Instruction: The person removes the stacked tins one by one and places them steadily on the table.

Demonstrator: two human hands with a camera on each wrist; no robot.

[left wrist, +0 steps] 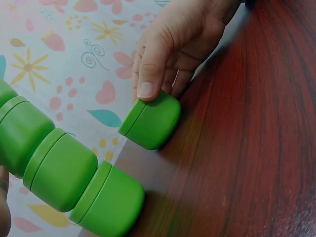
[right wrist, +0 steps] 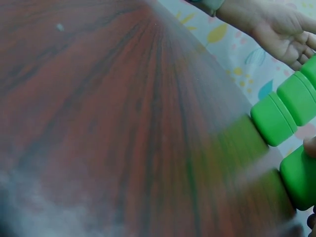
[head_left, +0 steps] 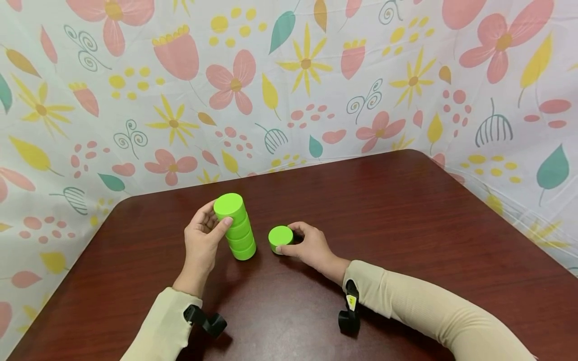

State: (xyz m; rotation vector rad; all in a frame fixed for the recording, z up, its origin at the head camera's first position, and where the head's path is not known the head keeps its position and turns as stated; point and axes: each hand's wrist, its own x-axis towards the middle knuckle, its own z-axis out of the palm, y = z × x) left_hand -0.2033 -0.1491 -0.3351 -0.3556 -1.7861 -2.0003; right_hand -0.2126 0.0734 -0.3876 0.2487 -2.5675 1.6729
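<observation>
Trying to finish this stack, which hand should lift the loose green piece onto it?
Right. The right hand already grips the single green piece on the table, while the left hand is steadying the green stack.

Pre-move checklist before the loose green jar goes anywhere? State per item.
1. Right hand grips the single green jar: ok, thumb and fingers pinch its sides.
2. Single green jar sits on the table: ok, not lifted.
3. Left hand steadies the green stack: ok, fingers wrap its upper jars.
4. Green stack upright: not ok, it leans slightly.
5. Top of the green stack free: ok, nothing on it.
6. Jar lids tight: cannot tell.
</observation>
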